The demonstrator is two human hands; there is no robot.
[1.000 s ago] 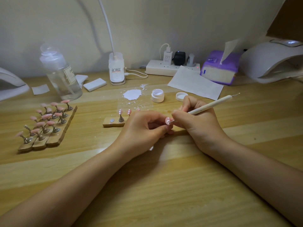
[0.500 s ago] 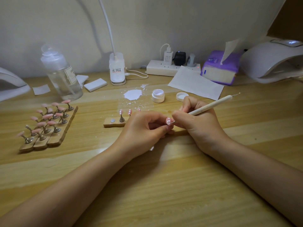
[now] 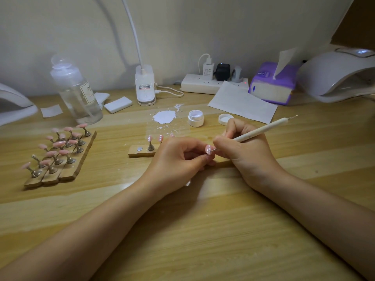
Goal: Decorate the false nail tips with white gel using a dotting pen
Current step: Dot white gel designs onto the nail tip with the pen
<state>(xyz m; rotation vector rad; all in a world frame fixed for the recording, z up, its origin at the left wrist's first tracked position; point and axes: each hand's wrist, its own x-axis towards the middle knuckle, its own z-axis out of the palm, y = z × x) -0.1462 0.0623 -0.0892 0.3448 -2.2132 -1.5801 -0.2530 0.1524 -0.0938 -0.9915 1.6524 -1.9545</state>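
My left hand (image 3: 178, 159) pinches a pink false nail tip (image 3: 208, 149) that carries white dots; what it is mounted on is hidden by my fingers. My right hand (image 3: 245, 153) grips a white dotting pen (image 3: 261, 129), and the pen's metal point touches the nail tip. Behind my left hand lies a wooden holder strip (image 3: 140, 152) with two dotted pink tips standing on it. An open jar of white gel (image 3: 195, 118) stands behind, its lid (image 3: 224, 119) beside it. A blob of white gel (image 3: 164, 117) lies on a clear sheet.
On the left, wooden strips (image 3: 60, 157) carry several plain pink tips on stands. A clear bottle (image 3: 76, 90), white pads (image 3: 118, 104), a lamp base (image 3: 145, 86), a power strip (image 3: 207, 84), paper (image 3: 241, 103), a tissue box (image 3: 273, 86) and a nail lamp (image 3: 341, 72) line the back.
The hands stay almost still; the pen point has shifted slightly on the nail tip.
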